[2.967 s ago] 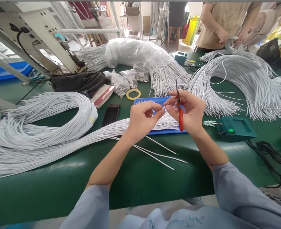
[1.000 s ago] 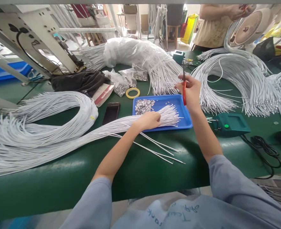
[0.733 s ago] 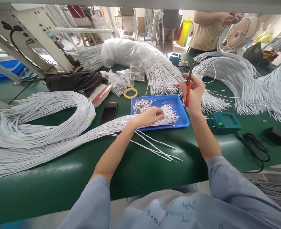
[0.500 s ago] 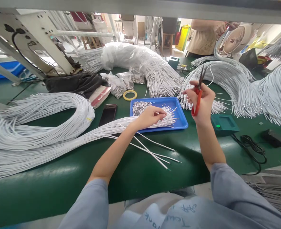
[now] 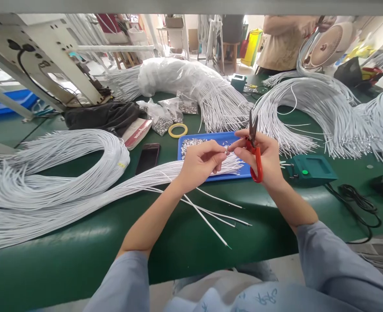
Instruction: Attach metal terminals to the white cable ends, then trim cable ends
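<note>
Red-handled scissors (image 5: 256, 160) hang in my right hand (image 5: 266, 162), blades pointing up and away. The thumb and forefinger of that hand reach toward the fingertips of my left hand (image 5: 204, 164). My left hand is closed in a pinch above the tray; whatever it pinches is too small to make out. Beneath it, a bundle of white cables (image 5: 152, 173) runs in from the left, its cut ends lying in the blue tray (image 5: 217, 178). Small metal parts (image 5: 188, 145) are heaped in the tray's left side. Several loose cables (image 5: 207, 221) stick out over the green table.
Nearby lie a phone (image 5: 148, 158), a yellow tape roll (image 5: 177, 130), bags of metal parts (image 5: 161, 122) and a green device (image 5: 313, 170) with a black cord. Large cable bundles (image 5: 224, 102) line the back. Across the table a person (image 5: 282, 45) stands beside a fan (image 5: 332, 45).
My right hand, with the scissors, has come left and down until its fingertips are by my left hand. The left hand stays over the tray. The view has shifted slightly.
</note>
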Available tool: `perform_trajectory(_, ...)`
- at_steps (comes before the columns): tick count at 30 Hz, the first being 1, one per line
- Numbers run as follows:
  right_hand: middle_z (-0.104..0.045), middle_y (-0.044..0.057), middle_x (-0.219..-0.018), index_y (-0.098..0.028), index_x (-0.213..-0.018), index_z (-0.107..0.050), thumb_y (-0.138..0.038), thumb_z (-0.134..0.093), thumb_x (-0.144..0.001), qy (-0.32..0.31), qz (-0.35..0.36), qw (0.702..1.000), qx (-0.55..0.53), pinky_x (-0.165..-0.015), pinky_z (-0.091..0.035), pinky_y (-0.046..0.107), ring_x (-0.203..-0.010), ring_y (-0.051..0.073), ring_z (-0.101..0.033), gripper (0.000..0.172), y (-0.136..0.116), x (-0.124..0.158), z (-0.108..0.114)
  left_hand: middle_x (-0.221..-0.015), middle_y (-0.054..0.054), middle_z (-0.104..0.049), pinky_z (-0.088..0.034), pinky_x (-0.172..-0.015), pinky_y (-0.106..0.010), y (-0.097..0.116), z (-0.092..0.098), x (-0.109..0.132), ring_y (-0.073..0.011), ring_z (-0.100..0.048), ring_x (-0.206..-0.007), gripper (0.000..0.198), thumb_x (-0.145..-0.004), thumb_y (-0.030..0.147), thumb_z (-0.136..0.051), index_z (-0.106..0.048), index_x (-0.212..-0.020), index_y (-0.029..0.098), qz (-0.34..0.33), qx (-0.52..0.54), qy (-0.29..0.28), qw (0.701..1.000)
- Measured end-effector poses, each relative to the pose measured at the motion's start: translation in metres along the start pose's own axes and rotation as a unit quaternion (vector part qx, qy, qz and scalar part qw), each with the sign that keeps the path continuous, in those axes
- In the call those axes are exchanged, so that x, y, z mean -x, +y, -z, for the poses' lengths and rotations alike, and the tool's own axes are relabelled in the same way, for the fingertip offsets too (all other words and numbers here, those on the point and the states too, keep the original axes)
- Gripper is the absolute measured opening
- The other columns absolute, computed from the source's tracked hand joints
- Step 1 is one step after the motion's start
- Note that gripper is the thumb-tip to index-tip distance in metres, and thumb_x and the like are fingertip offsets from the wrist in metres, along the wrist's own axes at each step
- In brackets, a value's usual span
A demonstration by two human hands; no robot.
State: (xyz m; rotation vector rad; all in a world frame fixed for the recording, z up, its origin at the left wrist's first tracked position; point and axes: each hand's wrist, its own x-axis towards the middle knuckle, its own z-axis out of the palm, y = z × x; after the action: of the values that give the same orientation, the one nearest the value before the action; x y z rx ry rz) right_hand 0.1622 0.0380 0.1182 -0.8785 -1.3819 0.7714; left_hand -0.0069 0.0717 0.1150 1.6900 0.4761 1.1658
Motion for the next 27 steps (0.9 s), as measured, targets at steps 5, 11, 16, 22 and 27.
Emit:
perform_trajectory(5, -0.075, -0.003, -0.076, -0.025, -0.098, -0.066, -0.032, -0.081, -0.071, 0.017, 0.024, 1.0, -0.007, -0.06, -0.056, 0.028, -0.069, 0.015, -0.071, 0.032, 0.001, 0.004, -0.005, -0.057, 0.002, -0.057, -0.047, -0.043, -0.02, -0.004, -0.003, -0.001, -0.0071, -0.055, -0.044, 0.034, -0.08, 0.048, -0.073, -0.065, -0.073, 0.015, 0.01, -0.025, 0.03, 0.999)
perform_trajectory(11, -0.069, -0.004, -0.071, -0.026, -0.095, -0.065, -0.037, -0.08, -0.071, 0.05, 0.046, 0.996, 0.059, -0.058, -0.053, 0.029, -0.065, 0.013, -0.066, 0.03, -0.001, 0.005, -0.008, -0.073, -0.001, -0.065, -0.051, -0.053, -0.02, -0.005, -0.004, 0.002, -0.008, -0.06, -0.058, 0.017, -0.087, 0.03, -0.068, -0.068, -0.079, 0.016, -0.069, -0.122, 0.039, 0.989)
perform_trajectory(16, -0.068, -0.004, -0.071, -0.025, -0.096, -0.064, -0.03, -0.074, -0.075, 0.056, 0.06, 0.988, 0.13, -0.057, -0.049, 0.029, -0.062, 0.012, -0.06, 0.024, 0.002, 0.005, -0.009, -0.071, -0.001, -0.068, -0.05, -0.063, -0.022, -0.01, -0.002, 0.0, -0.0099, -0.06, -0.065, 0.009, -0.085, 0.019, -0.067, -0.069, -0.076, 0.016, -0.15, -0.254, 0.06, 0.954)
perform_trajectory(22, -0.067, -0.004, -0.071, -0.023, -0.096, -0.064, -0.031, -0.073, -0.077, 0.03, 0.048, 0.99, 0.131, -0.056, -0.048, 0.027, -0.061, 0.011, -0.058, 0.023, 0.002, 0.003, -0.006, -0.071, -0.001, -0.067, -0.052, -0.057, -0.02, -0.017, -0.001, -0.001, -0.0093, -0.062, -0.06, 0.014, -0.086, 0.027, -0.068, -0.067, -0.077, 0.016, -0.101, -0.154, 0.081, 0.98)
perform_trajectory(27, -0.07, -0.002, -0.078, -0.023, -0.098, -0.063, -0.039, -0.075, -0.076, 0.035, 0.031, 0.996, 0.076, -0.059, -0.053, 0.028, -0.068, 0.013, -0.066, 0.03, 0.004, -0.002, -0.005, -0.06, 0.0, -0.064, -0.05, -0.052, -0.02, -0.012, 0.002, -0.001, -0.0095, -0.062, -0.053, 0.025, -0.086, 0.037, -0.069, -0.068, -0.075, 0.015, -0.053, -0.091, 0.077, 0.991)
